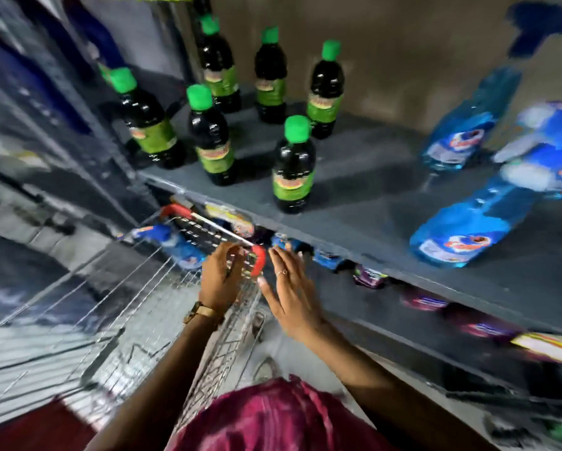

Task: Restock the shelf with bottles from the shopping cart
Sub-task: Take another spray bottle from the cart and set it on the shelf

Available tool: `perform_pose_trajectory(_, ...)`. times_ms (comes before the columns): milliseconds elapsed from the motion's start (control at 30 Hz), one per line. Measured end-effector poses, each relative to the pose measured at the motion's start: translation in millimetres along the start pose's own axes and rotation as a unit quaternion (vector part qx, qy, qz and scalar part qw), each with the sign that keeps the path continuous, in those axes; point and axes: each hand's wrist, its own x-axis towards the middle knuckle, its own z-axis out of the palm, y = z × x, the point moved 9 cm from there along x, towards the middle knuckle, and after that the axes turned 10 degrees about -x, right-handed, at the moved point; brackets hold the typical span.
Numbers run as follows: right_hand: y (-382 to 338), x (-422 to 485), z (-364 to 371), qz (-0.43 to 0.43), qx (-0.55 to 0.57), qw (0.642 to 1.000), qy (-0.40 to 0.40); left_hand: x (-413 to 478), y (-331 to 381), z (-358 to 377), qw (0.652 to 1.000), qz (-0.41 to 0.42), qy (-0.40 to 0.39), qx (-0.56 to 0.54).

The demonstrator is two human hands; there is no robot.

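Note:
Several dark bottles with green caps and green labels [293,167] stand upright on the grey shelf [370,203]. Blue bottles [468,229] stand further right on the same shelf, blurred. Below it is the wire shopping cart [136,314] with a red-ended handle [208,222]; a blue bottle [175,245] lies at its far end. My left hand [222,275], with a watch on the wrist, is closed on the near end of the cart handle. Beside it, my right hand [289,288] is open with fingers spread, holding nothing, just under the shelf edge.
A lower shelf [435,340] under the grey one holds purple and blue packets. Blurred racks fill the left side. A wall closes the back of the shelf. Bare shelf surface lies between the green-capped bottles and the blue ones.

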Motion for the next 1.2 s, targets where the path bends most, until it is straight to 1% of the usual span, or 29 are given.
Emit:
perform_pose_trajectory(67, -16.1, 9.9, 48.7, 0.001, -0.017, 0.997, -0.082, -8.2, -48.7, -28.7, 0.996, -0.065, 0.021, 0.065)
perform_pose_trajectory(133, -21.9, 20.2, 89.8, 0.021, -0.036, 0.987, -0.156, -8.6, -81.5, -47.3, 0.984, -0.120, 0.033, 0.129)
perform_pose_trajectory(233, -27.8, 29.5, 140.2, 0.061, -0.075, 0.966, -0.239, 9.0, -113.6, -80.4, 0.963, -0.148, 0.047, 0.219)
perform_pose_trajectory(267, -26.7, 29.0, 149.9, 0.069, -0.099, 0.961, -0.250, 19.4, -119.7, -90.5, 0.955, -0.146, 0.048, 0.253)
perform_pose_trajectory(333, -26.1, 28.2, 159.7, 0.072, -0.154, 0.955, -0.243, 44.2, -132.6, -111.2, 0.930, -0.142, 0.045, 0.337)
perform_pose_trajectory(367, -24.4, 26.5, 160.9, 0.077, -0.161, 0.954, -0.240, 56.2, -136.9, -118.3, 0.915, -0.139, 0.038, 0.376)
perform_pose_trajectory(467, -24.7, 27.4, 162.3, 0.068, -0.170, 0.954, -0.237, 87.7, -153.0, -126.2, 0.889, -0.130, -0.029, 0.439)
perform_pose_trajectory(533, -26.0, 31.0, 158.9, 0.068, -0.164, 0.958, -0.227, 98.2, -157.8, -124.8, 0.877, -0.107, -0.066, 0.464)
perform_pose_trajectory(600, -25.5, 32.5, 157.8, 0.073, -0.157, 0.958, -0.227, 100.4, -153.8, -120.6, 0.879, -0.076, -0.072, 0.464)
perform_pose_trajectory(633, -24.0, 30.3, 160.6, 0.076, -0.162, 0.951, -0.251, 98.2, -151.0, -119.4, 0.892, -0.074, -0.065, 0.442)
perform_pose_trajectory(700, -19.4, 26.7, 162.3, 0.078, -0.195, 0.939, -0.273, 90.2, -145.4, -119.8, 0.922, -0.110, -0.031, 0.370)
perform_pose_trajectory(767, -20.6, 25.7, 161.3, 0.075, -0.209, 0.933, -0.283, 83.2, -138.0, -118.8, 0.931, -0.147, -0.012, 0.333)
perform_pose_trajectory(833, -21.0, 27.2, 156.7, 0.083, -0.200, 0.933, -0.287, 81.2, -119.9, -115.5, 0.938, -0.146, -0.008, 0.315)
perform_pose_trajectory(900, -19.6, 27.6, 154.6, 0.081, -0.166, 0.941, -0.283, 80.2, -90.0, -117.5, 0.950, -0.123, 0.009, 0.287)
perform_pose_trajectory(933, -17.4, 26.5, 152.8, 0.080, -0.128, 0.949, -0.276, 78.4, -70.3, -118.5, 0.957, -0.096, 0.017, 0.272)
perform_pose_trajectory(1000, -14.4, 25.9, 142.7, 0.090, -0.005, 0.966, -0.244, 69.9, -18.7, -117.7, 0.967, 0.000, 0.014, 0.255)
perform_pose_trajectory(1033, -15.4, 26.5, 133.7, 0.100, 0.064, 0.968, -0.219, 63.1, 10.4, -115.1, 0.967, 0.053, -0.002, 0.250)
perform_pose_trajectory(1100, -19.9, 28.8, 111.4, 0.132, 0.180, 0.958, -0.179, 48.3, 69.9, -109.5, 0.963, 0.140, -0.042, 0.225)
perform_pose_trajectory(1200, -24.9, 29.6, 70.9, 0.183, 0.335, 0.916, -0.128, 30.3, 150.5, -97.4, 0.961, 0.220, -0.077, 0.146)
